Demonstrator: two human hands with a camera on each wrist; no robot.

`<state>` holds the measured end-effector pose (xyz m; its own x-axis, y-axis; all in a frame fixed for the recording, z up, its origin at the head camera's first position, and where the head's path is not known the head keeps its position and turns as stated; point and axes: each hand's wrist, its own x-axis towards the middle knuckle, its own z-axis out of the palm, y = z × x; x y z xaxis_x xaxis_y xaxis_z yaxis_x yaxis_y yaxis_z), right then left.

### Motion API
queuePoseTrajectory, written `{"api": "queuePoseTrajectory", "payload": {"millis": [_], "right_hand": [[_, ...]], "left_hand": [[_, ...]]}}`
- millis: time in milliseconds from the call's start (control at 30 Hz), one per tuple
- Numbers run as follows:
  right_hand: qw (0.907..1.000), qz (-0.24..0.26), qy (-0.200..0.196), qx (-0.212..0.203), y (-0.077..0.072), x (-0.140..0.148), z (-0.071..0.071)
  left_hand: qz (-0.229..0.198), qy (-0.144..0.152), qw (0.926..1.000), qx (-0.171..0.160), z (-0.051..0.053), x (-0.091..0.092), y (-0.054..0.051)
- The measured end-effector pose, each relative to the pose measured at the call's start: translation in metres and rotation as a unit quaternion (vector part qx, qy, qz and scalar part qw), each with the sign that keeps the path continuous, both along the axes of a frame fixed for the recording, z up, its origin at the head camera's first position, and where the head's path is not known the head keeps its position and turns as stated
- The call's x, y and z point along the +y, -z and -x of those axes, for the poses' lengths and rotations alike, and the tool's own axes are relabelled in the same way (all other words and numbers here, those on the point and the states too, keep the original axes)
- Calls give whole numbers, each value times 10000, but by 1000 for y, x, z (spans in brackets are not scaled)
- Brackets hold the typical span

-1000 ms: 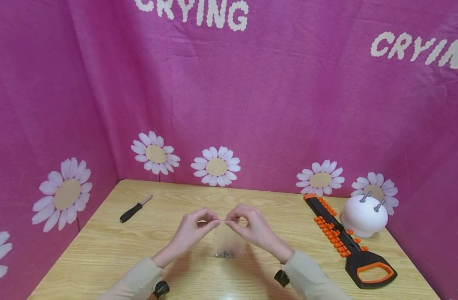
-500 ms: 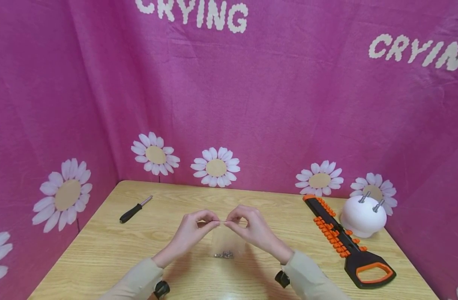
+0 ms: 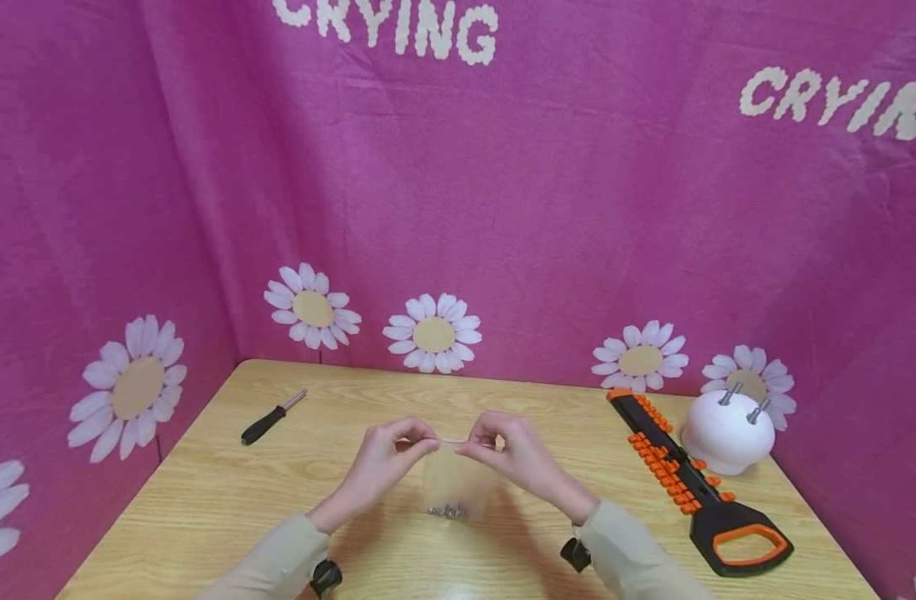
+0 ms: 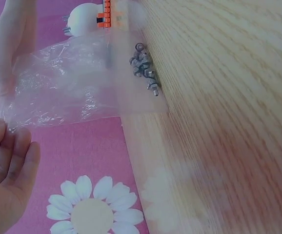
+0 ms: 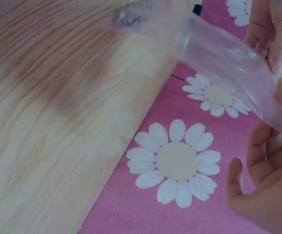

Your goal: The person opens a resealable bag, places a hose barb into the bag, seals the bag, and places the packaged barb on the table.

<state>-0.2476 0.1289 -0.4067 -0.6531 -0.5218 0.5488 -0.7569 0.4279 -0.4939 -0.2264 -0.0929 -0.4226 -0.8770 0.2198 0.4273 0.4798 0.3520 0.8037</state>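
Note:
A clear plastic bag (image 3: 456, 479) hangs between the two hands over the middle of the table. The left hand (image 3: 386, 457) pinches its upper edge on the left between thumb and fingers. On the right, the right hand (image 3: 519, 454) pinches the same edge, with a short stretch of it showing between the hands. Small metal fittings (image 4: 145, 68) lie gathered along the bottom of the bag; their exact kind is hard to tell. In the left wrist view the bag's bottom is close to the wood, and whether it touches cannot be told.
A black-handled screwdriver (image 3: 262, 425) lies at the left of the wooden table (image 3: 202, 517). To the right are a black and orange rack (image 3: 671, 467) and a rounded white object (image 3: 728, 433) with two metal posts. A pink flowered cloth (image 3: 533, 208) hangs behind.
The right hand has shifted slightly rightward along the bag's upper edge, widening the gap between the hands. The left hand stays in nearly the same place.

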Motion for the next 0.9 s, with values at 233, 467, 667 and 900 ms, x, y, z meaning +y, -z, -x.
{"api": "queuePoseTrajectory", "payload": {"millis": [233, 467, 667, 900], "right_hand": [[9993, -147, -336, -58, -3, 15, 2], [9983, -495, -28, -301, -7, 21, 0], [9983, -490, -91, -291, -7, 24, 0], [9979, -554, -99, -310, -9, 25, 0]], "left_hand": [[-19, -64, 10000, -48, 1, -3, 0], [-48, -27, 10000, 6, 2, -8, 4], [-34, -66, 9999, -100, 2, -12, 6], [-33, -131, 9997, -215, 1, -16, 5]]}}
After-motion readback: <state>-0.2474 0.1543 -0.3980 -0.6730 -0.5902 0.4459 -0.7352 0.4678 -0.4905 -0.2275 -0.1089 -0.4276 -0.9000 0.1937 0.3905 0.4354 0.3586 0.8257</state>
